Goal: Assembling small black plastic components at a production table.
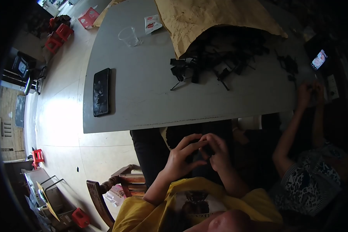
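Observation:
My left hand (pixel 180 155) and my right hand (pixel 220 157) meet over my lap, just off the near edge of the grey table (pixel 143 96). Their fingertips come together in a pinch, with the fingers bent. A small dark thing seems to lie between them, but it is too dark and small to name. On the table beyond them, a heap of small black parts (pixel 216 58) with thin stems spills from the mouth of a large brown paper sack (pixel 220 15).
A black phone (pixel 101 92) lies at the table's left edge. Farther back are a clear plastic cup (pixel 128 37) and a white-and-red packet (pixel 152 24). At right, a co-worker's hands (pixel 310 92) are near a lit phone (pixel 319 59). A wooden chair (pixel 121 179) stands at my left.

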